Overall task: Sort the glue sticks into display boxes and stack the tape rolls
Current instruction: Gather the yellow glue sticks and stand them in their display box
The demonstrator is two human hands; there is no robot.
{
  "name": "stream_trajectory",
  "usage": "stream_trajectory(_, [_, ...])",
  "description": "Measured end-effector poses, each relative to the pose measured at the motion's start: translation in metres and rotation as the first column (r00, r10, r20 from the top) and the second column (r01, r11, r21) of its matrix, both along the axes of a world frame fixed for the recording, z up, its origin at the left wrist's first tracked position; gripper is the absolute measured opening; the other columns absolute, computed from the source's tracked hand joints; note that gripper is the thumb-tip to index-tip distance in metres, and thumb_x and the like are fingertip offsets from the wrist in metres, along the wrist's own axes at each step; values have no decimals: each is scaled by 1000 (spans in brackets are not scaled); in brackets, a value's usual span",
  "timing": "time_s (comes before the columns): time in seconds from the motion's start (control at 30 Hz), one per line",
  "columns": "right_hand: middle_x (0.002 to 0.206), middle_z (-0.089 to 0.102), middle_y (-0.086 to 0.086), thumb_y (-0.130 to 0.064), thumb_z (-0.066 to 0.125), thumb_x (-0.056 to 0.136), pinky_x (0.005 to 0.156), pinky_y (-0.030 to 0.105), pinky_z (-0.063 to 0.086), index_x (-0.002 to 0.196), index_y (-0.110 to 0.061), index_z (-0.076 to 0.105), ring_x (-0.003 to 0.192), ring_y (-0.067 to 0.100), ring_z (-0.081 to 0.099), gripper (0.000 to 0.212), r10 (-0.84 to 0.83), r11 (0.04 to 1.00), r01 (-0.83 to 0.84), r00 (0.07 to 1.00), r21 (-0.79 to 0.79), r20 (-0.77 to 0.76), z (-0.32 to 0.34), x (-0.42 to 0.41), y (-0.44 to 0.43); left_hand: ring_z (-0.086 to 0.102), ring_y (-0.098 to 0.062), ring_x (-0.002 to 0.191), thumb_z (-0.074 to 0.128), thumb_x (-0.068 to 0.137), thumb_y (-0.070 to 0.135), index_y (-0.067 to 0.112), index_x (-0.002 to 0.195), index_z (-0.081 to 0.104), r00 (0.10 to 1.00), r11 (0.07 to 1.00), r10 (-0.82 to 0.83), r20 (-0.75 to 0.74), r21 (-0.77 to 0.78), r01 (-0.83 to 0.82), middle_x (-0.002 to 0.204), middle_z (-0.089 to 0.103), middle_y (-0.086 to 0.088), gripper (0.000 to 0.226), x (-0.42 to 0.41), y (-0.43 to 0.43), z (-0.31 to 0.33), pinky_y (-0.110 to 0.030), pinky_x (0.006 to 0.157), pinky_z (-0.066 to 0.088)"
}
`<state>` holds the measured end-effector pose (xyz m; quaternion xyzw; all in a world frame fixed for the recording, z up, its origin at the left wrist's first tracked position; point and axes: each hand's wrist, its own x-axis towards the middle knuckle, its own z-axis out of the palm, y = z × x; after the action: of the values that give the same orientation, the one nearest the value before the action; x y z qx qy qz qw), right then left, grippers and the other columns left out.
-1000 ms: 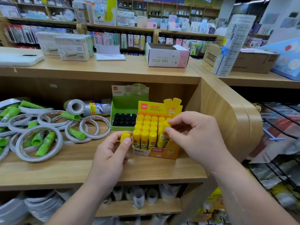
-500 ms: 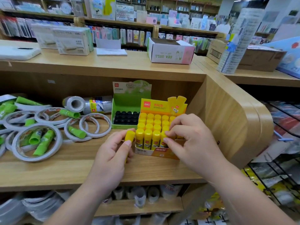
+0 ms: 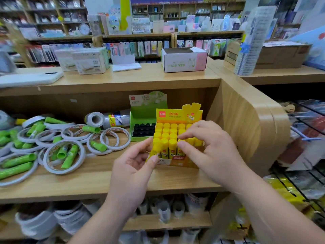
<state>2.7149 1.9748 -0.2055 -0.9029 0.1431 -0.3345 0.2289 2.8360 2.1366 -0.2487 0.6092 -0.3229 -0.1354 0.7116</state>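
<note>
**Mia:** What is the biggest thing here?

**Tom:** The long, smooth wooden shelf (image 3: pixel 105 180). On it stands the yellow cardboard display box (image 3: pixel 178 160), nearly full of yellow plastic glue sticks (image 3: pixel 167 136) in neat rows. Just behind it is a green cardboard display box (image 3: pixel 142 118) with black caps inside.

**Mia:** And on the left?

**Tom:** A messy pile of flat white tape rolls (image 3: pixel 64 157), thin rings. Round green glue sticks (image 3: pixel 70 155) lie loose among them, some inside the rings.

**Mia:** What are the hands doing?

**Tom:** The left hand (image 3: pixel 133 168) pinches one yellow glue stick (image 3: pixel 155 150) at the box's front left corner, tilted. The right hand (image 3: pixel 209 147) sits over the front row, thumb and finger on a cap. I cannot tell if it grips it.

**Mia:** What could go wrong?

**Tom:** The sticks look smooth and round, so the tilted one could slip and roll off. Pushing it in crooked could jam it on its neighbours. The box looks light, so a hard push could slide it.
</note>
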Motion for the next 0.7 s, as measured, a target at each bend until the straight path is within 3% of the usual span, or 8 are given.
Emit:
stream_trajectory(0.07, [85,69,-15,-47,71,87,73,14,45,94,-27,75,86,6,62,22,44,983,-58,996,174,84,5,-4,11,69,-20,98,79,80,-1,22,123,67,990,1000,10,142,3,-11,105,73,0,51,-8,2,6,-29,88,57])
stream_trajectory(0.13, [76,72,-7,-50,76,77,66,27,55,87,-25,74,72,10,67,27,96,907,-144,986,395,138,7,-8,19,68,-22,98,82,75,6,26,122,68,967,1000,6,255,-6,-5,102,71,1,53,-18,1,13,-25,85,55])
stream_trajectory(0.2, [74,73,0,-45,80,74,68,42,60,84,-22,73,70,19,70,26,117,837,-203,973,508,197,7,-10,22,68,-24,97,84,74,2,28,120,68,949,1000,11,316,-20,-4,101,70,0,55,-25,-1,18,-25,84,55])
stream_trajectory(0.27, [79,75,4,-28,82,77,73,47,61,86,-19,74,76,25,72,15,119,777,-248,961,579,251,8,-14,20,68,-24,96,85,74,0,26,120,66,941,999,29,336,-33,-19,99,70,1,56,-31,-5,22,-26,82,56])
stream_trajectory(0.43, [92,77,1,-8,79,81,76,31,61,96,-16,77,86,16,74,18,102,736,-272,950,620,295,13,-28,14,69,-23,93,75,84,22,28,113,70,981,1000,-13,192,9,12,98,72,0,30,-34,-10,20,-43,80,59])
stream_trajectory(0.53, [89,76,1,-4,78,80,74,25,59,98,-15,73,84,13,73,21,83,733,-271,946,624,314,13,-33,13,70,-19,91,74,86,17,26,109,72,980,998,-40,193,53,31,96,73,0,25,-37,-11,19,-39,80,60])
stream_trajectory(0.7, [83,75,1,-12,81,81,71,32,61,90,-16,74,78,14,72,12,30,819,-186,959,543,283,27,-26,9,69,-20,94,75,86,26,27,109,71,953,1000,-9,303,23,2,97,72,5,23,-32,-17,26,-33,79,58])
